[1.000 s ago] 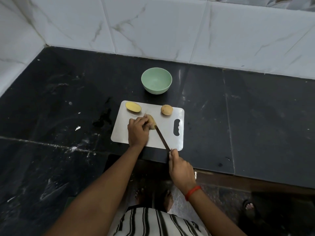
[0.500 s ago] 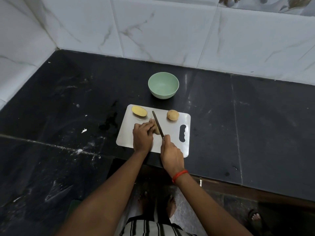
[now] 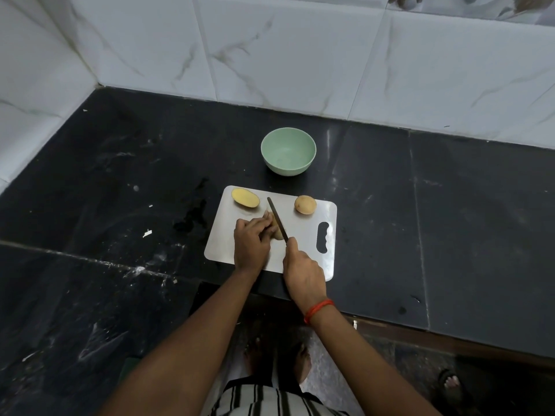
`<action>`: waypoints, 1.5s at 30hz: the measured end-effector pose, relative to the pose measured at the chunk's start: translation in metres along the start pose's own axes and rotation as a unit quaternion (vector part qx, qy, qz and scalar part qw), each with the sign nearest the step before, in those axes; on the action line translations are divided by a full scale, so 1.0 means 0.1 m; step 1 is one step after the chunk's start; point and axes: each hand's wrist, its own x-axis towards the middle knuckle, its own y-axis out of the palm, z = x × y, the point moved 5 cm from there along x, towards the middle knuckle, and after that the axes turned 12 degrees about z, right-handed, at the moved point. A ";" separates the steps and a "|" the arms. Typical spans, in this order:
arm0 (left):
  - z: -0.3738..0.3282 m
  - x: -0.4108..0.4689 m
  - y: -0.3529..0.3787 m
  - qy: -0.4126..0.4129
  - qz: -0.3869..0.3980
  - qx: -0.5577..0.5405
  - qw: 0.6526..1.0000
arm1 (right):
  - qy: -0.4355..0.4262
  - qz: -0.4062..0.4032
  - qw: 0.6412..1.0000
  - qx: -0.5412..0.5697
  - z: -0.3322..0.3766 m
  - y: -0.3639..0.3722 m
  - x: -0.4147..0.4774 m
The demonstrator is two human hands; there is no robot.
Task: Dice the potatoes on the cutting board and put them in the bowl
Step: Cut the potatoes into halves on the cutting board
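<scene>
Left hand (image 3: 251, 247) grips potato piece (image 3: 275, 229); right hand (image 3: 304, 273) grasps knife (image 3: 277, 219).

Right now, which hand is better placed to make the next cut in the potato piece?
The right hand: it grips the knife, whose blade lies across the potato piece. The left hand has no tool; its fingers hold that piece down on the cutting board.

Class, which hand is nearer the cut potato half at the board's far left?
Left. The left hand lies just short of the potato half; the right hand, gripping the knife, is farther back and rightward.
</scene>
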 end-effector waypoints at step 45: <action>0.11 -0.01 0.02 -0.041 -0.007 -0.043 0.998 | -0.001 -0.082 0.993 0.084 0.01 -0.22 -0.33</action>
